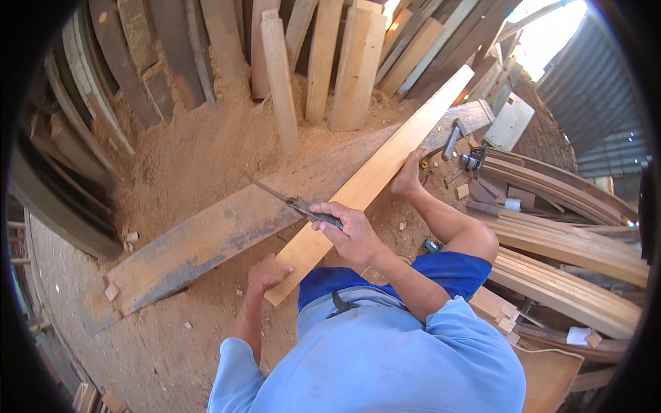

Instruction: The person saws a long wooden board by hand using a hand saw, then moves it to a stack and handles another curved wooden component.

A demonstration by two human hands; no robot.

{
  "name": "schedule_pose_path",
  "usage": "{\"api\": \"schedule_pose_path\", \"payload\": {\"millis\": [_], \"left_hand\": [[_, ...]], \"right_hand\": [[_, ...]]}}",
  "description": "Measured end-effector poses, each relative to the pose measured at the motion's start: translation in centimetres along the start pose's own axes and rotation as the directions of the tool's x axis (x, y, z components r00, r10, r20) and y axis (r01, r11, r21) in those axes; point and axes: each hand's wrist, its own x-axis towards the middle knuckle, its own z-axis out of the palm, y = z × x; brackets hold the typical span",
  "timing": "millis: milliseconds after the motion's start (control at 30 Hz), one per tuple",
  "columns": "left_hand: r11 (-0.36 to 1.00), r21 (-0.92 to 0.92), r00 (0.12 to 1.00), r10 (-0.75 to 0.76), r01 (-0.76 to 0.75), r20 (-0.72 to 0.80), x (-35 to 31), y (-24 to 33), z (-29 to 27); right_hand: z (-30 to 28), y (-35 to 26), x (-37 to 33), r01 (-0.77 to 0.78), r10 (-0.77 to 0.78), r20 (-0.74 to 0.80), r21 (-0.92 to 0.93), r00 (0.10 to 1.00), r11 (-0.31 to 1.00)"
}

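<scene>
The right grip [342,226] clenches 1 dark-handled tool with a long, thin, dark blade [296,204] above the long, pale-yellow wooden plank [374,182]; the left grip [267,274] touches that plank's near end, whether clasping it I cannot tell.

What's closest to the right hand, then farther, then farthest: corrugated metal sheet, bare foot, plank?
Head view, from the right hand:
1. Plank, just beneath it.
2. Bare foot, up and right.
3. Corrugated metal sheet, far upper right.
</scene>
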Motion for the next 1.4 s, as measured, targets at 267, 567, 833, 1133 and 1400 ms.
{"api": "schedule_pose_path", "payload": {"millis": [267, 567, 833, 1133, 1400], "left_hand": [[0.996, -0.069, 0.996, -0.051, 0.057, 0.079, -4.4, 2.5, 0.6], [0.967, -0.254, 0.997, 0.006, 0.013, 0.075, -3.3, 5.2, 8.2], [0.931, -0.361, 0.993, 0.090, -0.055, 0.081, -0.6, 7.4, 11.8], [0.821, -0.563, 0.989, 0.141, -0.095, 0.039, 0.6, 8.5, 9.3], [0.740, -0.633, 0.973, 0.205, -0.226, -0.107, 0.6, 7.9, 10.0]], "right_hand": [[-1.0, -6.5, -1.5, -0.049, 0.051, 0.029, -0.058, 0.998, 0.997], [-1.0, -5.9, -2.0, -0.363, 0.375, 0.303, -0.095, 0.876, 0.927], [-1.8, 0.1, -0.7, -0.550, 0.554, 0.225, -0.087, 0.802, 0.831], [-4.5, 0.9, 0.9, -0.557, 0.611, 0.183, -0.272, 0.770, 0.785], [-4.2, 1.6, 1.4, -0.630, 0.646, 0.148, -0.145, 0.749, 0.763]]}}
